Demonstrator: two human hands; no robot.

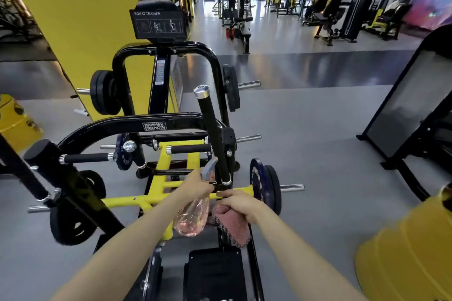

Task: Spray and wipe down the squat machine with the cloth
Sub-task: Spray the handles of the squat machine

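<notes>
Left hand (pixel 195 184) grips the spray bottle (pixel 193 215), right hand (pixel 241 204) bunches the pink cloth (pixel 232 227) right beside it, against the squat machine's yellow bar (pixel 127 201).

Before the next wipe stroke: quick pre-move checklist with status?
1. Spray bottle held in the left hand: ok.
2. Cloth gripped by the right hand: ok, bunched under the palm.
3. Cloth touching the yellow frame bar: cannot tell, the hand covers the contact.
4. Nozzle close to the upright black handle: ok, it sits right by the handle's lower end.
5. Fluid level in the bottle: cannot tell.
6. Bar already wet with spray: cannot tell.
</notes>
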